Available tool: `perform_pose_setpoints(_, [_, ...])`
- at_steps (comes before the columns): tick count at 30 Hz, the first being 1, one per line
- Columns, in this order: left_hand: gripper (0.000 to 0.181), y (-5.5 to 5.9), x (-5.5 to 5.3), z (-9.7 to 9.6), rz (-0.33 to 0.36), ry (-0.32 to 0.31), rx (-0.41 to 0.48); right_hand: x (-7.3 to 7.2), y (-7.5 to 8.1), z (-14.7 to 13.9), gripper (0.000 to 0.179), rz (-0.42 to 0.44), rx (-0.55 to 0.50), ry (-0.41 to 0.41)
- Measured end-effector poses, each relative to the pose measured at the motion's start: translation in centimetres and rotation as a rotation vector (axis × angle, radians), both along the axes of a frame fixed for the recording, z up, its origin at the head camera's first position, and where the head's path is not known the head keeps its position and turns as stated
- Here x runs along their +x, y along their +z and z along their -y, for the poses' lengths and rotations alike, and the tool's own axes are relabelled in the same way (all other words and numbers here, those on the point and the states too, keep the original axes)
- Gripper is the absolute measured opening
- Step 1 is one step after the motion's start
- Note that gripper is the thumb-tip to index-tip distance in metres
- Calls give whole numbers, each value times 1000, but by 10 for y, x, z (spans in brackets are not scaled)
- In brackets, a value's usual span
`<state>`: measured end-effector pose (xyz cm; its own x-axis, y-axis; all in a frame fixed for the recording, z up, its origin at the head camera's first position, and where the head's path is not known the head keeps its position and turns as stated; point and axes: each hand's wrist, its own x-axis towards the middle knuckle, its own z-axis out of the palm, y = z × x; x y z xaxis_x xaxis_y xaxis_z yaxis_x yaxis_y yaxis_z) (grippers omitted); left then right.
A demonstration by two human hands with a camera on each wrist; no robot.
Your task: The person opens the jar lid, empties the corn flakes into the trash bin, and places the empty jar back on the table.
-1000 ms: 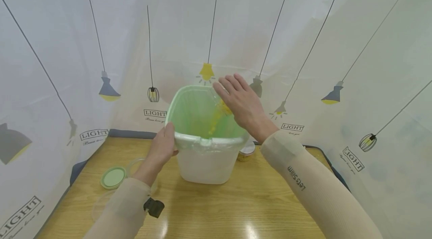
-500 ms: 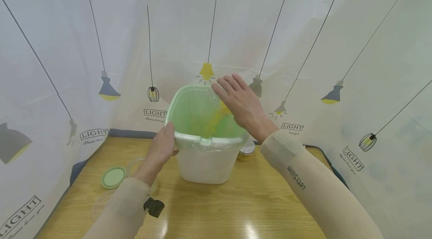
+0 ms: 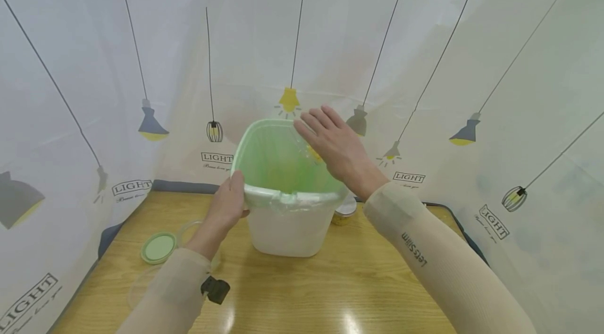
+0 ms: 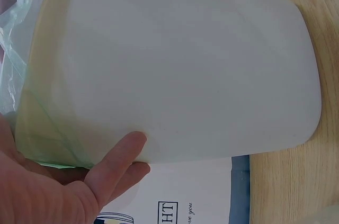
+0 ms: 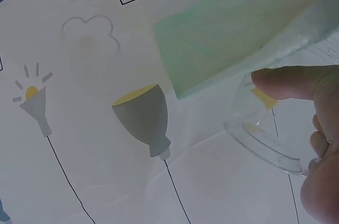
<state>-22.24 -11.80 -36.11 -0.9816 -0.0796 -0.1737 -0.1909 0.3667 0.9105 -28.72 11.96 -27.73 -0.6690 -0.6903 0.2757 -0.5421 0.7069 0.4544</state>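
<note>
A white bin (image 3: 288, 234), lined with a light green plastic bag (image 3: 266, 158), stands on the table. My left hand (image 3: 224, 205) grips its rim at the left, thumb over the edge; in the left wrist view fingers (image 4: 124, 155) lie against the bin's white wall (image 4: 185, 70). Over the bin's right side, my right hand (image 3: 337, 148) holds a tipped clear plastic container (image 3: 304, 145), mouth towards the inside. A little yellow shows in it near the palm. The right wrist view has the container's round clear base (image 5: 265, 150) between thumb and fingers.
Behind the bin at right stands a jar (image 3: 346, 208) with a pale lid and yellowish contents. A green round lid (image 3: 159, 248) lies on the table (image 3: 292, 292) at left, beside a clear ring-shaped piece (image 3: 186, 229). A lamp-printed curtain (image 3: 264, 35) surrounds the table.
Yellow bits were streaming from the container into the bin; now the stream is gone and little yellow shows. My right hand has shifted slightly left. The left hand has stayed put.
</note>
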Motion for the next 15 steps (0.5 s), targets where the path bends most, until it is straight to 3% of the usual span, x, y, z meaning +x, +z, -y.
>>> perform_pose_setpoints(8, [67, 1, 1, 0, -2, 3, -9, 0, -1, 2, 78, -9, 10, 64])
perform_pose_setpoints(15, [66, 0, 0, -1, 23, 10, 1, 1, 3, 2, 76, -13, -6, 71])
